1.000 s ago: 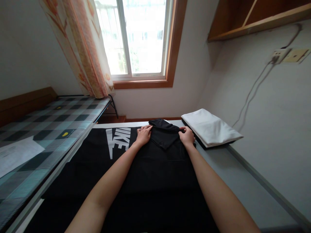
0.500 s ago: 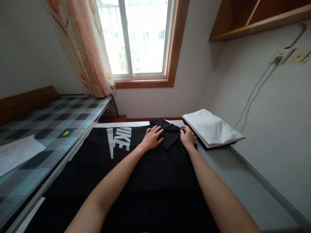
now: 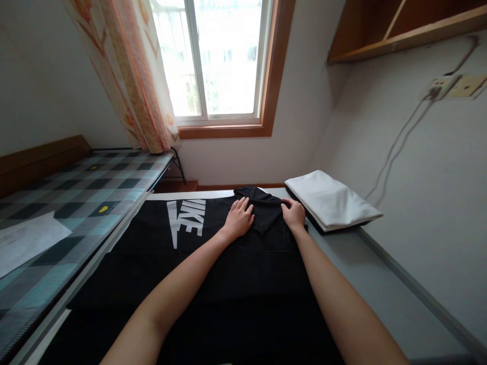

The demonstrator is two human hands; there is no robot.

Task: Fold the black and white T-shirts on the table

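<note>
A black garment [image 3: 213,284] with a white logo [image 3: 185,221] lies spread on a grey table [image 3: 365,274]. Its far corner [image 3: 266,210] is folded back toward me. My left hand [image 3: 239,219] rests flat on that folded part, fingers stretched out. My right hand [image 3: 293,213] is at the fold's right edge, fingers curled and pinching the black cloth.
A folded white cloth [image 3: 331,200] on a dark one lies at the table's far right, close to my right hand. A bed with a checked cover [image 3: 76,197] and a sheet of paper [image 3: 26,241] stands on the left. Window [image 3: 213,61], curtain [image 3: 133,76] and wall shelf [image 3: 399,25] are beyond.
My left hand slid right from the fold's left edge onto the folded cloth and opened flat. My right hand stayed at the right edge.
</note>
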